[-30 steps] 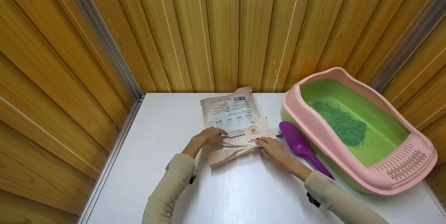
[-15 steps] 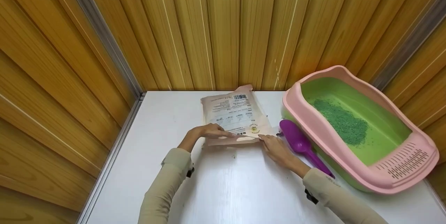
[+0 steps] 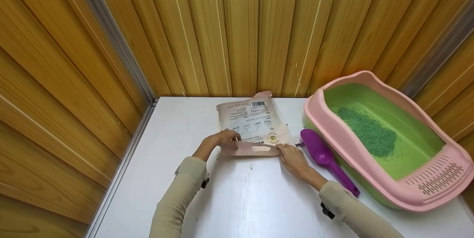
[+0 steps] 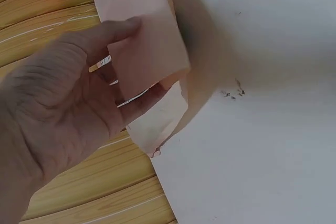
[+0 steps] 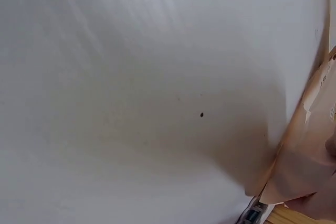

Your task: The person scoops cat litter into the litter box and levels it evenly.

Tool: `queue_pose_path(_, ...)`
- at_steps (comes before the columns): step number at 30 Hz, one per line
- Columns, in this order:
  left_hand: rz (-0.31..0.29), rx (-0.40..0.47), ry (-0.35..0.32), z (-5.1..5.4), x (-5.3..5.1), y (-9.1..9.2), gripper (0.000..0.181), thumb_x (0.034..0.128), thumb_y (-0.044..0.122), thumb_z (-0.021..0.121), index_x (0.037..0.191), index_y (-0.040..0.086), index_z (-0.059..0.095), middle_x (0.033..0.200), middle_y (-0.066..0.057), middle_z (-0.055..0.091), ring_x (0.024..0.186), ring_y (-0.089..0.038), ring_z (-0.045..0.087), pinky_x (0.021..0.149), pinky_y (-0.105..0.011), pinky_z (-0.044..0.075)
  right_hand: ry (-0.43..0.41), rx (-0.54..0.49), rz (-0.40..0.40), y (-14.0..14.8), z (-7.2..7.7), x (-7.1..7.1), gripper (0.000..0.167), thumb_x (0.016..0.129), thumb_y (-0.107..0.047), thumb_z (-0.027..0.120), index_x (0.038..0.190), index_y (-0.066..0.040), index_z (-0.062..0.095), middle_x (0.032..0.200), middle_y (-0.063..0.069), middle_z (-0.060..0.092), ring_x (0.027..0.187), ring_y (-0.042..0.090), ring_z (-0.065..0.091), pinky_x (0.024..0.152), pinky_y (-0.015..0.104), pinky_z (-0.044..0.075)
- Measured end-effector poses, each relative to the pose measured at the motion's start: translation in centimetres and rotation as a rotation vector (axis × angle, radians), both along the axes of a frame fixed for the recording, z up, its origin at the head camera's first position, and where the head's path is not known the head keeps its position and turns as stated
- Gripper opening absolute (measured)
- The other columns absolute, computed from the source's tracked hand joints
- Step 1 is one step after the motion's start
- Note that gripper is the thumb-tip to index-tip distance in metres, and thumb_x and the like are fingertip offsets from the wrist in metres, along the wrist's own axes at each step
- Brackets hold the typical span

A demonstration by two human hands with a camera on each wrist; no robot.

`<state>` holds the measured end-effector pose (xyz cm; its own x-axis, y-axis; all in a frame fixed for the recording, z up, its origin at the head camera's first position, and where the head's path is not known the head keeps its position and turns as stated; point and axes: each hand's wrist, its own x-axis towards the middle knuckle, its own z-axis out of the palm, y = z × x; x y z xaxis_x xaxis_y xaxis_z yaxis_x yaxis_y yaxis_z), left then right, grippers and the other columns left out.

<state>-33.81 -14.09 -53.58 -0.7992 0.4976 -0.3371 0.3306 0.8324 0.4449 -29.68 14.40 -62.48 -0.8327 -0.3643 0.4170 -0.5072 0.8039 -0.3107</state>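
Note:
A flat pinkish bag [image 3: 246,117] with printed text and a barcode lies on the white table. Its near end is turned over into a folded strip [image 3: 255,148] with a pale patch or hole in it. My left hand [image 3: 224,138] pinches the strip's left end; in the left wrist view, the thumb of that hand [image 4: 63,98] presses on the outside while fingers reach behind. At the opposite end, my right hand [image 3: 294,160] holds the fold between thumb and fingers. The right wrist view catches only a sliver of this hand beside the bag [image 5: 302,166].
On the right stands a pink-rimmed green litter box [image 3: 351,149] with green granules [image 3: 370,132] inside. A purple scoop [image 3: 324,156] lies between it and my right hand. Wood-patterned walls [image 3: 237,34] border the table [image 3: 244,197] behind and to the left.
The bag's near end, which lay loose and creased toward me, has been folded up and over away from me. My left hand has shifted along the fold. Scoop and litter box stay put.

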Motion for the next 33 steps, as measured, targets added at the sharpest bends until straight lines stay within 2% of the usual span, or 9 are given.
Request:
queue_pose_path(3,0.043,0.036,0.063,-1.0,-0.1,0.1,0.028,0.0945,0.001,0.064,0.122,-0.002,0.069,0.120,-0.021,0.070,0.113,-0.035,0.064,0.103,-0.048,0.050,0.017,0.004,-0.004,-0.1,0.0,-0.1,0.018,0.097,-0.009,0.063,0.112,0.000,0.067,0.090,0.020,0.071,0.078,0.039,0.069,0.068,0.050,0.057)
queue_pose_path(6,0.091,0.060,0.103,-2.3,0.2,0.1,0.027,0.0964,-0.001,0.060,0.122,-0.003,0.070,0.122,-0.022,0.071,0.117,-0.037,0.066,0.105,-0.048,0.050,0.102,0.050,0.004,-0.2,-0.3,0.0,0.031,0.095,-0.012,0.066,0.124,0.000,0.063,0.101,0.020,0.068,0.090,0.038,0.067,0.079,0.049,0.056)
queue_pose_path(11,0.171,0.074,0.150,-4.1,0.7,-0.1,0.027,0.1008,0.003,0.055,0.124,-0.002,0.068,0.126,-0.022,0.069,0.118,-0.037,0.065,0.105,-0.049,0.049,0.443,0.236,0.074,-0.4,-1.2,-0.3,0.040,0.089,-0.015,0.067,0.127,-0.004,0.062,0.122,0.017,0.063,0.118,0.034,0.059,0.103,0.049,0.044)
queue_pose_path(13,0.177,0.063,0.187,-4.6,0.4,0.1,0.027,0.1000,0.003,0.057,0.125,-0.001,0.066,0.125,-0.023,0.068,0.116,-0.037,0.065,0.104,-0.050,0.050,0.575,0.318,0.102,-0.1,-1.7,-0.5,0.039,0.085,-0.017,0.068,0.123,-0.006,0.065,0.123,0.013,0.064,0.121,0.031,0.058,0.104,0.047,0.042)
queue_pose_path(16,0.170,0.050,0.253,-4.9,-0.1,0.7,0.026,0.0978,0.004,0.061,0.123,0.000,0.067,0.120,-0.022,0.067,0.113,-0.038,0.063,0.099,-0.051,0.050,0.659,0.381,0.128,0.7,-2.2,-1.0,0.039,0.079,-0.017,0.069,0.117,-0.007,0.069,0.118,0.008,0.067,0.117,0.027,0.061,0.101,0.043,0.043)
queue_pose_path(23,0.116,0.008,0.422,-4.2,-0.8,1.4,0.018,0.0858,-0.001,0.074,0.101,0.006,0.080,0.103,-0.015,0.065,0.096,-0.030,0.058,0.088,-0.046,0.052,0.571,0.314,0.128,0.8,-1.6,-2.4,0.022,0.083,-0.005,0.059,0.102,-0.008,0.069,0.103,0.007,0.067,0.100,0.027,0.062,0.097,0.048,0.050)
queue_pose_path(26,0.081,0.025,0.419,-3.9,-0.6,1.6,0.016,0.0839,-0.003,0.074,0.095,0.006,0.080,0.095,-0.013,0.066,0.088,-0.026,0.060,0.083,-0.042,0.054,0.526,0.288,0.104,0.8,-1.2,-2.6,0.020,0.085,-0.004,0.059,0.101,-0.008,0.069,0.103,0.007,0.069,0.099,0.027,0.063,0.095,0.049,0.050)
queue_pose_path(28,0.059,0.032,0.396,-3.9,-0.4,1.6,0.011,0.0885,0.001,0.071,0.096,0.004,0.079,0.092,-0.012,0.068,0.083,-0.023,0.060,0.079,-0.040,0.054,0.482,0.278,0.099,0.7,-1.1,-2.5,0.020,0.085,-0.003,0.061,0.103,-0.007,0.070,0.104,0.008,0.070,0.099,0.028,0.063,0.091,0.046,0.050)
queue_pose_path(33,0.050,-0.006,0.378,-4.6,0.4,1.7,0.028,0.0948,0.035,0.071,0.099,0.007,0.076,0.094,-0.008,0.070,0.080,-0.018,0.057,0.074,-0.038,0.053,0.338,0.242,0.066,0.4,-0.8,-2.7,0.025,0.086,0.002,0.062,0.109,-0.007,0.069,0.109,0.011,0.069,0.105,0.030,0.063,0.091,0.044,0.047)
